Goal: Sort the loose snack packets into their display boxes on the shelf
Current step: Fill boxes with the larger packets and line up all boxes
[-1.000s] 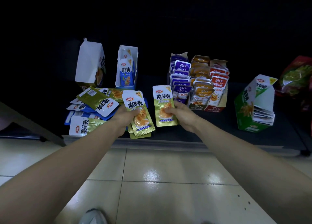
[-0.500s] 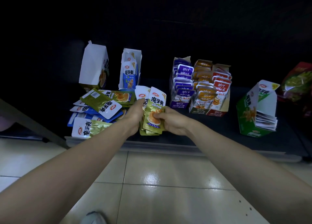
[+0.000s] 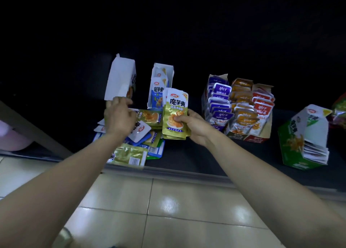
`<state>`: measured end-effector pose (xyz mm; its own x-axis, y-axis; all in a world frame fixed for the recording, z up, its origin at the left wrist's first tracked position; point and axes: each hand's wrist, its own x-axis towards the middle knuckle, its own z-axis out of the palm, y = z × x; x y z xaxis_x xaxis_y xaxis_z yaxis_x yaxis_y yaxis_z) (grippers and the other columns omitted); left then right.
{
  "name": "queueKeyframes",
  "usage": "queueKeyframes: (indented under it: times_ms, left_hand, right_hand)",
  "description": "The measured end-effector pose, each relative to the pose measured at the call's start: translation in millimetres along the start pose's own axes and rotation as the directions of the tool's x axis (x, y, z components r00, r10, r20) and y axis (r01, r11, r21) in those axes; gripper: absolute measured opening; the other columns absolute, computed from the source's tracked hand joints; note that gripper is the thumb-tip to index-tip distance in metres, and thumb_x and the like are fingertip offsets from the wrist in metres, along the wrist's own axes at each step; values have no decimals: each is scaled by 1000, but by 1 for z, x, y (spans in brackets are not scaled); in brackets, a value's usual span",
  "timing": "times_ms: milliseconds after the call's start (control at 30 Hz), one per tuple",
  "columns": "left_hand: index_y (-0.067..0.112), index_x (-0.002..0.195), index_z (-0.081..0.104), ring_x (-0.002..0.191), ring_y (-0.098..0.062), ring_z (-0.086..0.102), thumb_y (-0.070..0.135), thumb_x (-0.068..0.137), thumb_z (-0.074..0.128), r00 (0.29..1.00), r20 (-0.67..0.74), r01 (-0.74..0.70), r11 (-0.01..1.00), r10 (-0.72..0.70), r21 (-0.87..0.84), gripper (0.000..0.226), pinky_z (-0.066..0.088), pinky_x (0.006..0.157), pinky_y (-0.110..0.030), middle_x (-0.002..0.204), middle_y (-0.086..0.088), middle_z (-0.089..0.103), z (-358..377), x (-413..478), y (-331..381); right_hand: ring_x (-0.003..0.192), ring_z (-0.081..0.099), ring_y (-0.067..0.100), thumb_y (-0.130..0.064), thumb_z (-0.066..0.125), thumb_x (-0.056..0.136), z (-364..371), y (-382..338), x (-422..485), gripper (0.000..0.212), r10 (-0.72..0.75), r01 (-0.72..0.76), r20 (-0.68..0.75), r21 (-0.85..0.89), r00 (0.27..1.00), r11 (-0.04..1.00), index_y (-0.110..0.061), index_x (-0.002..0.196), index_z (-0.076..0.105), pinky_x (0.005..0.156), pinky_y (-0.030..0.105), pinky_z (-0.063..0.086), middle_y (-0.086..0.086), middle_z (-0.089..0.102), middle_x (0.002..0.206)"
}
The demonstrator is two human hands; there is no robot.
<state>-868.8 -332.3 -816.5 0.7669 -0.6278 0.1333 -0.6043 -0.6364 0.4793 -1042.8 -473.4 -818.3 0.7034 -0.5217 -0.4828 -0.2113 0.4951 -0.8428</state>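
Glossy beige tiled floor is seen nearest, below the front edge of the dark low shelf.

A heap of loose gold, blue and white foil snack packets lies on the shelf, in front of the open blue-and-white cardboard display box and slightly to its left. One gold packet lies at the heap's near edge, by the shelf lip.

The left hand is held over the heap, front-left of the blue-and-white box, back to the camera. Its fingers are loosely bent and nothing is seen gripped.

A stack of gold foil packets is held upright just in front of the same box, overlapping its lower right corner. It is gripped by the right hand, with the thumb pressed on the front packet.

A tall white carton stands just left of the box. A tray box of purple, orange and red packets stands well to its right. A green-and-white display box stands farther right still.
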Motion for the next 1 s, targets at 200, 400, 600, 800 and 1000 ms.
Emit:
queueKeyframes:
  times_ms: [200, 400, 600, 800, 1000]
  left_hand:
    - [10, 139, 51, 124, -35, 50, 1, 95, 46, 991, 100, 95, 993, -87, -74, 45, 41, 103, -39, 143, -14, 48, -1, 40, -45]
    - [8, 111, 70, 99, -35, 60, 3, 92, 57, 998, 63, 28, 999, -26, -39, 24, 47, 88, -36, 122, -15, 53, 11, 54, -53]
    - [7, 89, 72, 80, -23, 56, 1, 88, 63, 994, -98, -60, 993, 50, -102, 11, 36, 69, -24, 102, -12, 58, 5, 56, -45]
    - [8, 96, 71, 89, -21, 56, 3, 92, 59, 957, -266, -172, 968, 120, -183, 14, 41, 75, -21, 99, -4, 54, -20, 43, -35]
    - [11, 95, 70, 93, -24, 56, 6, 91, 59, 908, -364, -276, 950, 208, -145, 13, 50, 80, -35, 99, -5, 54, -49, 31, -8]
  right_hand:
    - [98, 68, 25, -4, 65, 88, 35, 3, 30, 44, -7, 7, -11, 9, 1000, 1000, -8, 130, 51, 78, 36, 58, 14, 68, 117]
    - [89, 70, 22, -5, 66, 88, 42, 10, 41, 44, 27, -26, -13, 16, 1000, 1000, -9, 130, 51, 67, 33, 58, 12, 69, 113]
    - [94, 70, 22, -3, 66, 87, 38, 8, 42, 46, 1, -1, -12, 15, 1000, 1000, -9, 131, 51, 77, 34, 58, 11, 69, 115]
    - [102, 68, 29, -3, 64, 89, 43, -3, 35, 46, -38, 38, 15, 32, 999, 999, -9, 132, 50, 85, 42, 57, 15, 67, 119]
    - [93, 69, 23, -2, 64, 89, 50, -12, 15, 48, -78, 75, 70, 40, 995, 996, -11, 133, 48, 79, 39, 59, 12, 68, 116]
